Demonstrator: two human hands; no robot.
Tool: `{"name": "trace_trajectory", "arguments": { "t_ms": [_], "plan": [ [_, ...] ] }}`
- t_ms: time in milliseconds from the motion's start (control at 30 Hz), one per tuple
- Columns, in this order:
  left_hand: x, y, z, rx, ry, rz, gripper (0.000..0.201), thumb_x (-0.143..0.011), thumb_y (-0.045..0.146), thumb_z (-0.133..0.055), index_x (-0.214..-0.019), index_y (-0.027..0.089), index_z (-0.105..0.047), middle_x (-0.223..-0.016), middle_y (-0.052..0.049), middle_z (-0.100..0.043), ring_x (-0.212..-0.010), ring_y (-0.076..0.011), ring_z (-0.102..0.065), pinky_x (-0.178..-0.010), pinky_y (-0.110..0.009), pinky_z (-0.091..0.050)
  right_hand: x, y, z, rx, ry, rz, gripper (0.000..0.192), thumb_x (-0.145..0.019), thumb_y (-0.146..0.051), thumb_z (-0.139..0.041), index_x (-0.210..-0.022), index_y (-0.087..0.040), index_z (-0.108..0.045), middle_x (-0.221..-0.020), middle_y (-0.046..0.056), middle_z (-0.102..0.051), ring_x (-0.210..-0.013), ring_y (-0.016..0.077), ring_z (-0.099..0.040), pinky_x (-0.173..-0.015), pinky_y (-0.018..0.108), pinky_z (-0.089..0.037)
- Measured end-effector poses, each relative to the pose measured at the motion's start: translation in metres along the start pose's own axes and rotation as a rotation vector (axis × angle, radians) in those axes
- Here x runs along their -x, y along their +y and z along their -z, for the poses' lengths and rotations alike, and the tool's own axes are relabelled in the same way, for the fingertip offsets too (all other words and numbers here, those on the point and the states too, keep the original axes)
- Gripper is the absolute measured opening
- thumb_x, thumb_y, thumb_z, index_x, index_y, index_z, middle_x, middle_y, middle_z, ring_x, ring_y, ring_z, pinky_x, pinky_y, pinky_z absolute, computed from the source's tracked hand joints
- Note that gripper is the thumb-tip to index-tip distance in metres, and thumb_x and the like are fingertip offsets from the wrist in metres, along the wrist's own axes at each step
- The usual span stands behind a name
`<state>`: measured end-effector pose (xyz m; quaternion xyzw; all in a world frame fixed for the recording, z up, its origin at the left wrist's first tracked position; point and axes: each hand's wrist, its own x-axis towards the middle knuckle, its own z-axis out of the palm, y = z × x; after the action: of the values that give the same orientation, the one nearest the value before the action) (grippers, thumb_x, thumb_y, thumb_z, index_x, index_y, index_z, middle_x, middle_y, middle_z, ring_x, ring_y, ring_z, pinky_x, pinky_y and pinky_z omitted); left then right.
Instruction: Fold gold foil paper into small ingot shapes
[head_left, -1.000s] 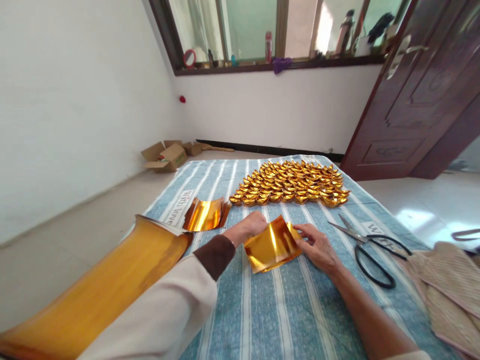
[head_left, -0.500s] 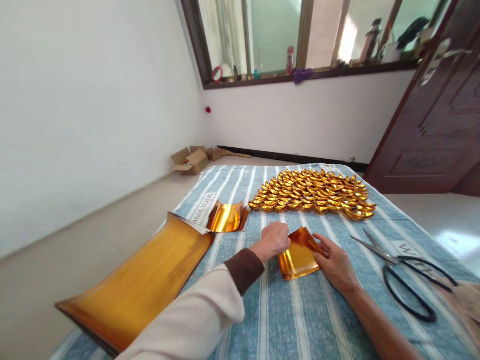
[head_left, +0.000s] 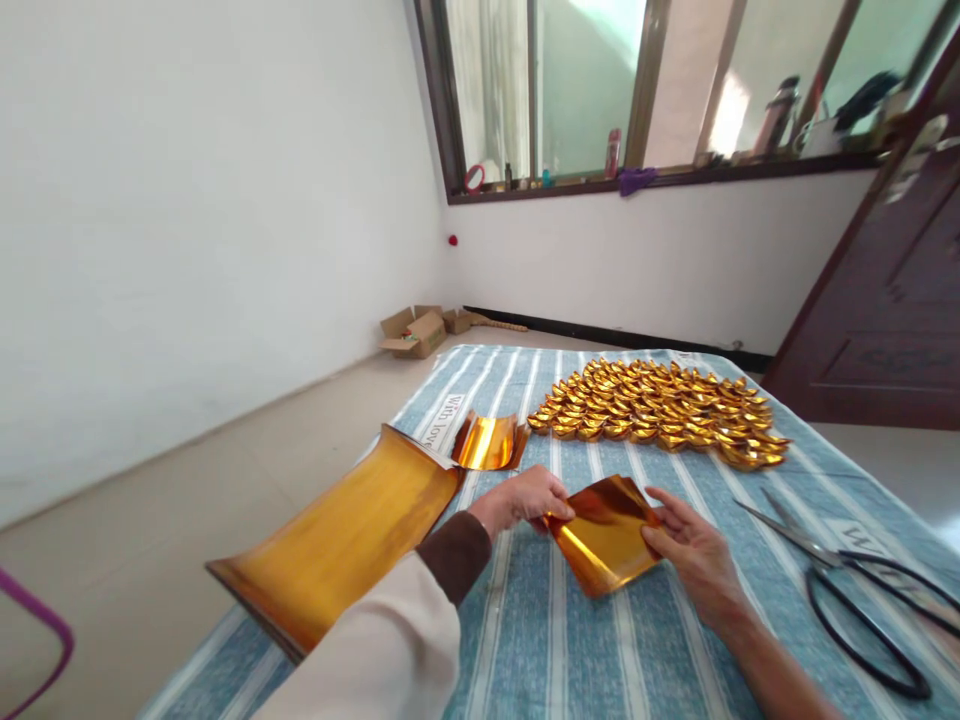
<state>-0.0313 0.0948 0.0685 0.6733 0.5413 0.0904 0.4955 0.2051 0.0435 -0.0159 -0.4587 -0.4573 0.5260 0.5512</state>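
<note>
1. The left hand [head_left: 525, 497] pinches the left edge of a gold foil sheet [head_left: 606, 535], fingers closed on it.
2. The right hand [head_left: 694, 555] clasps its right edge.
3. The sheet lies on the striped surface [head_left: 570, 650], near the front.
4. Folded gold ingots [head_left: 660, 408] sit behind; scissors [head_left: 855, 590] to the right; a large foil stack [head_left: 345, 535] to the left.

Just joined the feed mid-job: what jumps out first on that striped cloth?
A dense heap of small folded gold pieces gleams at the far middle of the blue striped cloth. Nearer, the left hand and right hand pinch opposite edges of one gold foil sheet. A big curled stack of gold sheets lies left, black scissors right.
</note>
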Motion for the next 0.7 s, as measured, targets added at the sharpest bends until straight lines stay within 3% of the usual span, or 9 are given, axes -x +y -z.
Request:
{"name": "trace_trajectory", "arguments": {
  "t_ms": [133, 267, 500, 600, 700],
  "plan": [
    [0.019, -0.009, 0.022, 0.041, 0.085, 0.010, 0.014, -0.061, 0.023, -0.064, -0.054, 0.014, -0.056, -0.049, 0.004, -0.049, -0.048, -0.0098, -0.049, -0.048, -0.021, -0.042, 0.006, 0.000, -0.009, 0.006, -0.035, -0.004, 0.060, -0.064, -0.045, -0.077, -0.115, -0.017, -0.060, -0.079, 0.003, -0.068, -0.061, 0.0174, -0.062, -0.050, 0.028, -0.046],
    [0.034, -0.023, 0.044, 0.012, 0.207, 0.046, 0.013, -0.060, 0.023, -0.067, -0.056, 0.014, -0.058, -0.049, 0.004, -0.049, -0.048, -0.0107, -0.050, -0.046, -0.020, -0.039, 0.009, -0.005, -0.020, 0.124, -0.088, -0.021, 0.050, -0.066, -0.046, -0.074, -0.105, -0.016, -0.063, -0.065, -0.001, -0.064, -0.053, 0.0152, -0.058, -0.049, 0.027, -0.043],
    [0.046, -0.038, 0.094, -0.158, 0.450, 0.161, 0.016, -0.076, 0.021, -0.066, -0.065, 0.012, -0.058, -0.058, 0.003, -0.052, -0.055, -0.0110, -0.054, -0.048, -0.020, -0.039, 0.001, -0.006, -0.035, 0.279, -0.128, -0.007, 0.039, -0.070, -0.045, -0.066, -0.096, -0.016, -0.067, -0.057, -0.002, -0.062, -0.050, 0.0148, -0.057, -0.050, 0.027, -0.043],
    [0.040, -0.034, 0.123, -0.270, 0.429, 0.219, 0.017, -0.089, 0.028, -0.060, -0.089, 0.011, -0.063, -0.081, -0.002, -0.062, -0.069, -0.0135, -0.061, -0.061, -0.026, -0.051, -0.004, -0.004, -0.039, 0.296, -0.136, 0.015, 0.036, -0.072, -0.044, -0.064, -0.095, -0.016, -0.068, -0.058, -0.002, -0.062, -0.050, 0.0150, -0.057, -0.050, 0.027, -0.043],
    [0.025, -0.031, 0.143, -0.396, 0.402, 0.278, 0.030, -0.092, 0.034, -0.057, -0.115, 0.014, -0.058, -0.111, -0.007, -0.060, -0.093, -0.0207, -0.062, -0.078, -0.039, -0.054, -0.008, 0.000, -0.043, 0.321, -0.130, 0.064, 0.032, -0.073, -0.042, -0.062, -0.092, -0.016, -0.067, -0.055, -0.003, -0.060, -0.049, 0.0154, -0.058, -0.053, 0.028, -0.045]
  ]
}}
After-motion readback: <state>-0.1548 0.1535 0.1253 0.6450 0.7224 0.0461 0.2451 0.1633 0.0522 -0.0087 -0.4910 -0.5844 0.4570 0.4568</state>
